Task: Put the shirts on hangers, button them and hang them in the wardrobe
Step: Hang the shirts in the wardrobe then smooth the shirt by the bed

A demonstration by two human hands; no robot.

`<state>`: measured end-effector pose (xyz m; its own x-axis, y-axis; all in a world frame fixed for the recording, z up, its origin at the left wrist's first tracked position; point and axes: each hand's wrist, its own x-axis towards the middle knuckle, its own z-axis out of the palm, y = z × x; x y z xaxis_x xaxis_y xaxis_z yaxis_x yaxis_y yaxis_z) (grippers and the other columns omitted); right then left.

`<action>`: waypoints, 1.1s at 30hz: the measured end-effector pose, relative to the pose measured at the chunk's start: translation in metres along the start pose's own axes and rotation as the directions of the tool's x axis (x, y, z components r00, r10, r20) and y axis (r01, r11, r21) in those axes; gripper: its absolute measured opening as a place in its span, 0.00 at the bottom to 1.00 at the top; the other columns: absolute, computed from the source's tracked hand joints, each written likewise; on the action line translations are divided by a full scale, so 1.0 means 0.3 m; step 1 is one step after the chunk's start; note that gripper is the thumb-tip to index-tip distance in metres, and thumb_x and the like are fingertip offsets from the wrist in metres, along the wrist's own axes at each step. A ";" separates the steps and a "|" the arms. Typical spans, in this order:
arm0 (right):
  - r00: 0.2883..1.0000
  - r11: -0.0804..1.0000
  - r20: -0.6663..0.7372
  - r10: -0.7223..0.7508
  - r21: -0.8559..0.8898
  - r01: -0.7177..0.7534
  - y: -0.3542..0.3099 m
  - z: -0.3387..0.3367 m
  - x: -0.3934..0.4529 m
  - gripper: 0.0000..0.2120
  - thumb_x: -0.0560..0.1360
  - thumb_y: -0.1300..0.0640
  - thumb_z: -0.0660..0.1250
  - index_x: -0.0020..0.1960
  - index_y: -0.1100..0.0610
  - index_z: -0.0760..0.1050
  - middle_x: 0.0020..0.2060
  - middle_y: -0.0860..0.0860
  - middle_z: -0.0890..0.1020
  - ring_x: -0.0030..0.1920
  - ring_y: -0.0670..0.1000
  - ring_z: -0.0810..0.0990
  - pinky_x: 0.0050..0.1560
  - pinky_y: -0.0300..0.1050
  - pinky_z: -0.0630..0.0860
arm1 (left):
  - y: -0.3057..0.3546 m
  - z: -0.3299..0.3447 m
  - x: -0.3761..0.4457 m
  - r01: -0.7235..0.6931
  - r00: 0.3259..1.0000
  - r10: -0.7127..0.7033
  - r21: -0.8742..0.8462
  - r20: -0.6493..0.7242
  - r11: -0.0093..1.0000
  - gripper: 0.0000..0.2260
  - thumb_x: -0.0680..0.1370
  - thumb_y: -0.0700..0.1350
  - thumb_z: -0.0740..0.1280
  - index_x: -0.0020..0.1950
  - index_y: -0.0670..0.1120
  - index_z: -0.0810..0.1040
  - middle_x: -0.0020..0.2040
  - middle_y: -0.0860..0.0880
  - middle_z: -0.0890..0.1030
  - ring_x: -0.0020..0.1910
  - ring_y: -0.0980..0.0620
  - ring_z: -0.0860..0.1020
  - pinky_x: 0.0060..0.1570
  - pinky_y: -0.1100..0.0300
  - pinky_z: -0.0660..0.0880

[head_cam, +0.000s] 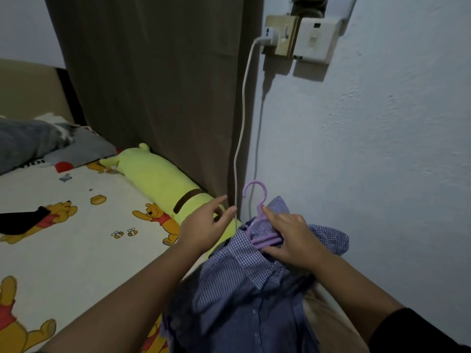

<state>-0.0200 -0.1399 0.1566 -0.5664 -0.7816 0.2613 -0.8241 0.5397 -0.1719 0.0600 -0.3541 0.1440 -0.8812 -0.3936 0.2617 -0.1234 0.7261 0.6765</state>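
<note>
A blue checked shirt [237, 284] lies bunched at the bed's right edge, close below me. A purple plastic hanger [257, 200] sits in its collar, with the hook standing up toward the wall. My right hand [288, 238] grips the hanger's shoulder bars together with the shirt cloth. My left hand [204, 225] hovers just left of the hanger with fingers spread and straight, holding nothing, its fingertips near the white charger cable [240, 138].
The bed [76, 238] with a cartoon-bear sheet fills the left. A long yellow-green plush bolster [163, 184] lies along a brown curtain [158, 85]. Wall sockets with a plugged charger [270, 34] sit above. A grey pillow [38, 141] lies at far left. The blue wall stands right.
</note>
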 end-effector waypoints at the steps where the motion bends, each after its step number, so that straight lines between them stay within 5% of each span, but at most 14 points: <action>1: 0.999 1.000 0.039 -0.023 0.011 0.023 0.007 -0.005 -0.006 0.42 0.68 0.34 0.63 0.76 0.48 0.53 0.45 0.43 0.71 0.47 0.44 0.68 0.57 0.44 0.63 | -0.007 0.007 0.000 0.035 0.999 -0.035 -0.004 0.014 0.999 0.25 0.77 0.65 0.55 0.71 0.56 0.69 0.56 0.53 0.80 0.46 0.53 0.79 0.38 0.61 0.69; 6: 0.988 0.994 0.121 -0.100 0.054 0.094 0.040 0.015 0.011 0.37 0.69 0.39 0.66 0.72 0.39 0.52 0.40 0.40 0.69 0.43 0.43 0.67 0.50 0.36 0.60 | -0.077 0.065 0.004 0.230 0.967 -0.219 -0.070 0.132 0.971 0.23 0.80 0.63 0.52 0.62 0.51 0.77 0.54 0.50 0.81 0.54 0.49 0.77 0.48 0.57 0.71; 10: 0.990 0.994 0.130 -0.057 0.096 0.044 0.038 0.090 0.052 0.36 0.70 0.42 0.68 0.73 0.41 0.56 0.43 0.33 0.70 0.48 0.40 0.67 0.65 0.44 0.60 | -0.152 0.131 0.014 0.334 0.922 -0.317 -0.042 0.222 0.942 0.25 0.81 0.62 0.51 0.61 0.45 0.77 0.57 0.45 0.80 0.52 0.49 0.75 0.49 0.55 0.69; 14: 0.990 0.987 0.138 -0.017 0.163 -0.005 0.052 0.184 0.098 0.34 0.70 0.45 0.68 0.73 0.45 0.60 0.62 0.43 0.74 0.65 0.43 0.68 0.73 0.51 0.41 | -0.237 0.219 0.026 0.453 0.834 -0.432 0.023 0.343 0.891 0.29 0.80 0.62 0.51 0.70 0.43 0.71 0.68 0.42 0.73 0.65 0.44 0.72 0.62 0.52 0.67; 19: 0.985 0.980 0.171 -0.020 0.198 -0.014 0.078 0.286 0.148 0.32 0.71 0.47 0.70 0.72 0.48 0.63 0.65 0.45 0.72 0.68 0.46 0.65 0.74 0.56 0.44 | -0.287 0.287 0.056 0.548 0.719 -0.485 0.024 0.498 0.836 0.31 0.82 0.61 0.47 0.63 0.38 0.75 0.64 0.39 0.76 0.61 0.43 0.74 0.59 0.54 0.68; 25: 0.984 0.964 0.178 -0.025 0.264 -0.024 0.118 0.306 0.171 0.32 0.69 0.46 0.71 0.71 0.47 0.65 0.64 0.44 0.73 0.67 0.43 0.66 0.75 0.55 0.47 | -0.316 0.330 0.098 0.758 0.538 -0.587 -0.042 0.605 0.651 0.36 0.79 0.66 0.47 0.70 0.38 0.69 0.68 0.38 0.72 0.64 0.41 0.73 0.66 0.48 0.68; 29: 0.982 0.954 0.185 -0.032 0.300 -0.025 0.116 0.297 0.183 0.32 0.69 0.48 0.72 0.70 0.47 0.66 0.63 0.44 0.74 0.65 0.41 0.66 0.74 0.50 0.48 | -0.328 0.338 0.113 0.796 0.537 -0.630 -0.090 0.561 0.598 0.37 0.79 0.67 0.45 0.71 0.39 0.68 0.70 0.38 0.70 0.67 0.41 0.71 0.67 0.49 0.66; 33: 0.985 0.953 0.157 -0.066 0.304 0.015 0.116 0.285 0.183 0.32 0.69 0.47 0.72 0.70 0.48 0.67 0.64 0.43 0.74 0.63 0.38 0.64 0.73 0.47 0.49 | -0.312 0.312 0.121 0.768 0.616 -0.647 -0.162 0.449 0.619 0.34 0.80 0.64 0.45 0.65 0.40 0.75 0.64 0.38 0.75 0.62 0.42 0.74 0.63 0.52 0.67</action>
<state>-0.0802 -0.1907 0.0837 -0.5051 -0.8548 0.1192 -0.7955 0.4076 -0.4484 -0.0032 -0.3837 0.0257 -0.6678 -0.4595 -0.5856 -0.6798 0.0559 0.7313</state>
